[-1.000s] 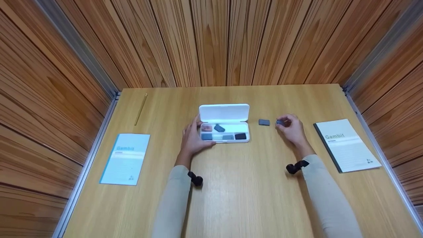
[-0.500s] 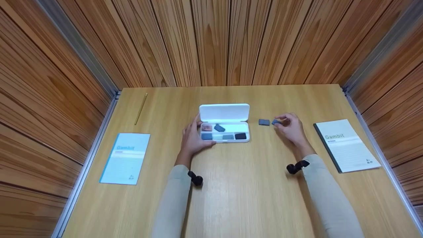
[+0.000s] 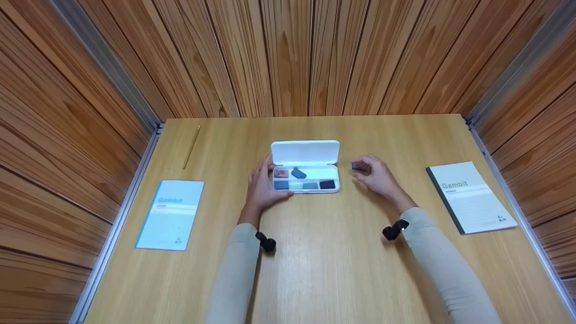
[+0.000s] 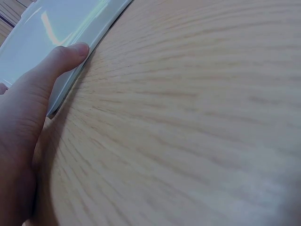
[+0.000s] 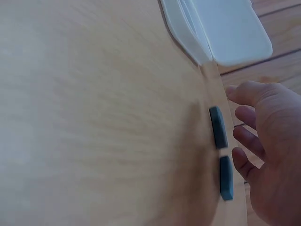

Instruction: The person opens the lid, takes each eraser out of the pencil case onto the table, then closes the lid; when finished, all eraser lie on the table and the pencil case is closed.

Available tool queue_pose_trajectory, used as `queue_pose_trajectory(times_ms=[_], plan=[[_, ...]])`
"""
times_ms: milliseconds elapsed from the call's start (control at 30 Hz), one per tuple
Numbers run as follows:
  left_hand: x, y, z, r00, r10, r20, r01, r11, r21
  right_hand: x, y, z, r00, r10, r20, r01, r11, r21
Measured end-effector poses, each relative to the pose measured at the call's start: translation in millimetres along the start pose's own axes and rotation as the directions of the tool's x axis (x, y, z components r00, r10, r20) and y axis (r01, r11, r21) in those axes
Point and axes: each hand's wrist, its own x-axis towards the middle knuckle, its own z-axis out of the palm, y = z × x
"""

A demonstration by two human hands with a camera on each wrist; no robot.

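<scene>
A white pencil case (image 3: 306,152) stands with its lid up in the head view. Small blocks in blue-grey, reddish and black lie in its compartments, among them a dark irregular piece (image 3: 298,173). My left hand (image 3: 265,186) grips the case's left end; its thumb (image 4: 70,54) lies along the front edge in the left wrist view. My right hand (image 3: 375,175) is right of the case, fingers bent but apart, beside two blue-grey blocks. In the right wrist view, the nearer-to-case block (image 5: 218,127) and the other block (image 5: 226,178) lie in line on the table, apart from the fingers.
A blue-edged notebook (image 3: 169,216) lies at left, with a gold pencil (image 3: 191,147) behind it. At right is a dark-spined notebook (image 3: 470,198). Wood-panelled walls (image 3: 288,58) stand behind the table and at both sides.
The right hand has let go of the second block, now on the table beside the first, and has moved left toward the case. The left hand has stayed on the case.
</scene>
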Motion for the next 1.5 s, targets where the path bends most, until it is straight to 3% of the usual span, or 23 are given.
queue_pose_trajectory(times_ms=[433,767,833,1167,1500], plan=[[1.0,0.7,0.9,1.0,0.002,-0.003,-0.002,1.0,-0.001,13,-36,32.9,0.992,-0.034,0.125,0.036,0.999,-0.011],[0.0,-0.6,-1.0,1.0,-0.019,-0.002,0.019,1.0,0.002,26,-65,60.4,0.98,-0.021,0.199,0.016,0.999,0.031],[0.2,-0.6,-1.2,1.0,-0.014,0.0,0.014,1.0,0.0,31,-59,67.6,0.977,-0.055,0.207,0.045,0.998,0.052],[0.7,-0.1,-0.5,1.0,-0.004,0.0,0.004,1.0,0.005,39,-79,87.5,0.974,-0.045,0.222,0.035,0.998,0.051],[1.8,-0.8,-0.6,1.0,0.008,0.009,-0.008,1.0,0.022,44,-84,106.5,0.97,-0.106,0.219,0.096,0.994,0.059]])
